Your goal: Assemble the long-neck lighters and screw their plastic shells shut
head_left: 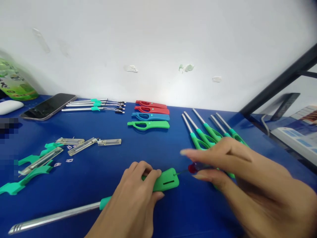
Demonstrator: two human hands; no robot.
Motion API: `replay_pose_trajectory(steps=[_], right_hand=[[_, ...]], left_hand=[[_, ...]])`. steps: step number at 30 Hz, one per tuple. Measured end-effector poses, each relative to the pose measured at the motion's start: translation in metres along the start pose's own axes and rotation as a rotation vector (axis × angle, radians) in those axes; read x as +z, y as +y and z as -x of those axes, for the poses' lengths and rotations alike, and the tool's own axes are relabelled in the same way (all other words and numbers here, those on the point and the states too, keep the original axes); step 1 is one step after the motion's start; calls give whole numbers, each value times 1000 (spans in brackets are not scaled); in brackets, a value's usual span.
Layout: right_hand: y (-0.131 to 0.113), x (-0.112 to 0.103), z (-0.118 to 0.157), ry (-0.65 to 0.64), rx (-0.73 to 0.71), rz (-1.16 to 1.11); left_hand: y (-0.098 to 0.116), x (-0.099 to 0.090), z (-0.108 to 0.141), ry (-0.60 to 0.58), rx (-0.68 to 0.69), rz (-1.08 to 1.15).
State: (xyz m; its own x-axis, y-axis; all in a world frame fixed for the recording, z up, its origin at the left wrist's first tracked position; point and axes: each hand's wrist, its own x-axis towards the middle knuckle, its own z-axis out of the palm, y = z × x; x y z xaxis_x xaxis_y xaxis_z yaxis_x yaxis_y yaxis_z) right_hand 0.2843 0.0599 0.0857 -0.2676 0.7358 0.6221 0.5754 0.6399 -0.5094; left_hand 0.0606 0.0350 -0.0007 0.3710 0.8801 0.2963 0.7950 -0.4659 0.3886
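Note:
My left hand (136, 195) is closed around the green handle (169, 180) of a long lighter, whose metal tube (54, 217) points to the lower left. A slot and a small hole show at the handle's right end. My right hand (237, 178) pinches a screwdriver (192, 168) with a red-collared handle, mostly hidden by the fingers. Its thin shaft reaches to the small hole. Beyond my right hand lie several green lighters (201, 132) with metal tubes, partly covered by it.
Red handle shells (153, 110), a blue shell (158, 117) and a green shell (156, 125) lie near the wall. Left are metal tubes with wires (86, 108), clear fuel tanks (109, 142), teal parts (37, 173), a phone (49, 105) and a bottle (18, 82).

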Motion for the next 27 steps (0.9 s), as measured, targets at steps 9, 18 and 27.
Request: replay_pose_trajectory(steps=[9, 18, 27], right_hand=[[2, -12, 2, -73, -76, 172], [-1, 4, -2, 79, -5, 139], [11, -23, 4, -194, -109, 125]], left_hand=[[2, -5, -3, -29, -41, 12], [-6, -2, 2, -9, 8, 14], [-5, 4, 1, 12, 26, -29]])
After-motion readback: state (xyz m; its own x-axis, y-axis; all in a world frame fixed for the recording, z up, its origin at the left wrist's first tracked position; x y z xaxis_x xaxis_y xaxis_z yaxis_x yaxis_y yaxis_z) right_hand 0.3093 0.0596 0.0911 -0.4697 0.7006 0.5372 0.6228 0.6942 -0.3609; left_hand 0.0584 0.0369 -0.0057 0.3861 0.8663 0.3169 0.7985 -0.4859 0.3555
